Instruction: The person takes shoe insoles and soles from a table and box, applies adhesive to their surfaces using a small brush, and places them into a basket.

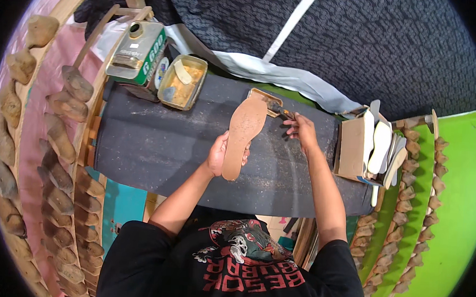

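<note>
My left hand [218, 154] is closed round the narrow lower part of a tan shoe insole [244, 127], fingers behind it and thumb at its edge. The insole stands tilted over the table, its broad end away from me, with darker specks on its surface. My right hand [302, 131], to its right, pinches the handle of a small brush-like tool [286, 113]. That tool's far end reaches to a shallow tan tray [261, 92]. The insole hides part of the tray, and the tool's tip is hard to make out.
A dark cloth covers the table [157, 144]. A metal can [138, 54] and a plastic tub [183, 81] with yellowish residue stand at the back left. On the right, a cardboard box [355, 149] holds several insoles. Racks of wooden shoe lasts [61, 136] flank both sides.
</note>
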{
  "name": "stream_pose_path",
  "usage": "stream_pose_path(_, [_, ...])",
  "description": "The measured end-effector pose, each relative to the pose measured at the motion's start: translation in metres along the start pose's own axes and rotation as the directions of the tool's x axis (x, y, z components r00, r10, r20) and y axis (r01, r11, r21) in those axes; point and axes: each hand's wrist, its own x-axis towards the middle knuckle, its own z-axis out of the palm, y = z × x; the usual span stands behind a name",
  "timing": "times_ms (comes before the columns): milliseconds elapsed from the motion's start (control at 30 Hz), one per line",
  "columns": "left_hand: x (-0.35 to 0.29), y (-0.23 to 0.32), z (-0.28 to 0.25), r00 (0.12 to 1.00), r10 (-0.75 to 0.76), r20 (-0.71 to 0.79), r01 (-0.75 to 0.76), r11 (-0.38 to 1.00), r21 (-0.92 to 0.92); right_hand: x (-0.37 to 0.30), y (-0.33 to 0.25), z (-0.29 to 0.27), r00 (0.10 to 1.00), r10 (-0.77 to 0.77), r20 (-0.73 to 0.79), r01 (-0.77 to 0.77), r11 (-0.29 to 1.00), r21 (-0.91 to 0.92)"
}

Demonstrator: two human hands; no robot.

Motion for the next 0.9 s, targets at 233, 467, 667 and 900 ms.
stream_pose_path(233, [0.009,-0.015,0.014,1.000,0.005,0.023,-0.007,0.997,0.078,0.000,0.003,-0.001,0.999,0.050,-0.005,-0.050,0.998,0.039])
stream_pose_path(467, [-0.028,-0.035,0.025,0.986,0.103,-0.131,-0.058,0.949,0.311,-0.035,0.022,-0.008,0.494,-0.833,-0.250,0.612,0.537,-0.581])
stream_pose_path(667, [-0.095,-0.084,0.043,0.984,-0.116,-0.137,0.166,0.883,0.440,-0.114,0.007,0.005,0.700,-0.634,0.328,0.466,0.754,0.464])
stream_pose_path(900, [-0.183,-0.138,0.072,0.938,-0.039,-0.344,0.220,0.835,0.505,-0.143,0.033,0.029,0.314,-0.050,0.948,0.252,0.967,-0.032])
